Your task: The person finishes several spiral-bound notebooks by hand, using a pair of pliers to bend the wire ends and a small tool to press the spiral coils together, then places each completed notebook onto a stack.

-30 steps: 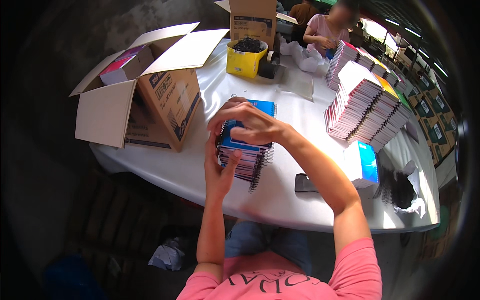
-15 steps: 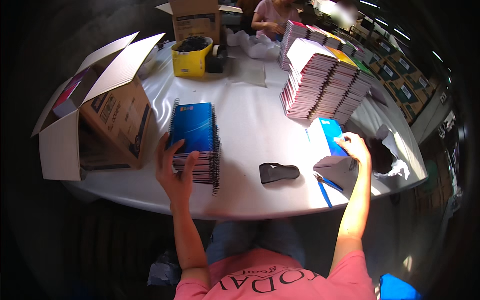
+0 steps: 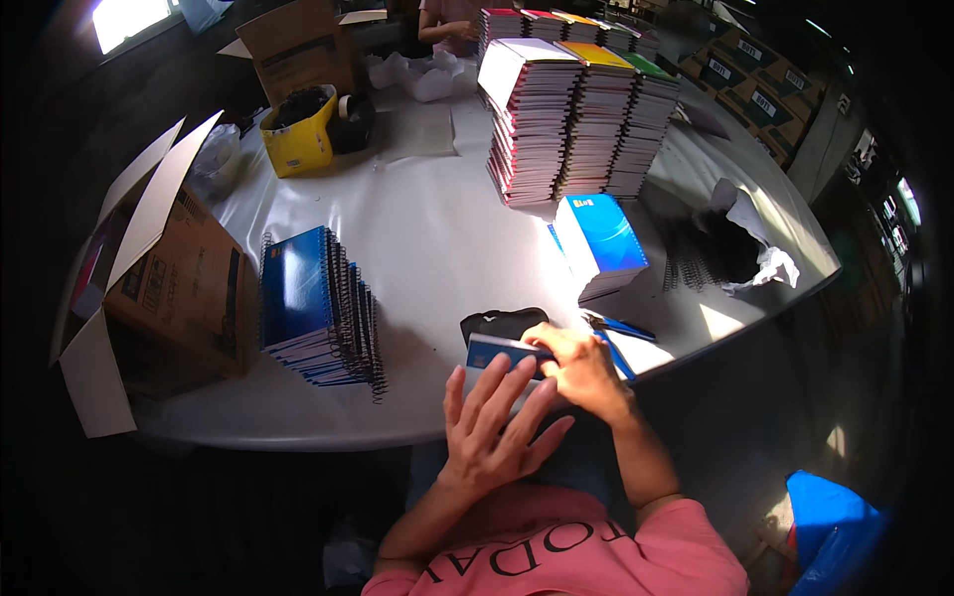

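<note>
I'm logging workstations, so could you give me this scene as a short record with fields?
Left hand: fingers spread before the blue booklet; contact unclear
Right hand: gripping the booklet's right end
Near right hand: blue-handled pliers, black item
Far left: spiral-bound blue notebooks, open cardboard box
Beyond hands: blue-topped paper block, tall notebook stacks

It's a workshop; notebooks (image 3: 598, 124) and cartons (image 3: 730, 74) stand stacked
</note>
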Demonstrator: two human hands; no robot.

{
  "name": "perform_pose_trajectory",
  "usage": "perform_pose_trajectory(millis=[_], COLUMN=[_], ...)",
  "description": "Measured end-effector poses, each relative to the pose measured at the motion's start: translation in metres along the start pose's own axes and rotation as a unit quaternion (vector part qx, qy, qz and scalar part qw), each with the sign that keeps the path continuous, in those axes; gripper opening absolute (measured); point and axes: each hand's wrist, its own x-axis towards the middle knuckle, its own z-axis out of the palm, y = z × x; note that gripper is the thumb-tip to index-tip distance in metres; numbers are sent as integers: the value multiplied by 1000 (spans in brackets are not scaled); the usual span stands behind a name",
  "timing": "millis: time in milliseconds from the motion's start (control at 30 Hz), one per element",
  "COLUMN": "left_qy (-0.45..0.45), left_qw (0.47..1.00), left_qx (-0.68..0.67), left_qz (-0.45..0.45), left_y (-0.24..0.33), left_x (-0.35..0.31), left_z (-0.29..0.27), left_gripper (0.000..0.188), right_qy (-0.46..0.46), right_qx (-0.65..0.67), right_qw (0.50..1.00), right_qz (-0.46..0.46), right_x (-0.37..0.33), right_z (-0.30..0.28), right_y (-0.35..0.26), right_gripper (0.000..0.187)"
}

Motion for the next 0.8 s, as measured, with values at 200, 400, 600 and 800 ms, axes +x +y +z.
perform_pose_trajectory(millis=[200,400,600,800], left_qy=[-121,-51,-16,16], left_qw=[984,989,985,979], left_qx=[63,60,94,125], left_qz=[-117,-128,-144,-161], left_y=[-26,-11,-13,-19], left_x=[-44,-29,-33,-38], left_z=[72,85,94,74], left_gripper=[62,64,55,48], right_qy=[-93,267,103,132], right_qx=[106,37,-184,-28], right_qw=[989,930,941,840], right_qz=[-43,251,264,525], right_x=[-13,58,134,137], right_z=[-62,-95,-1,-37], right_y=[50,222,313,245], right_gripper=[59,52,58,58])
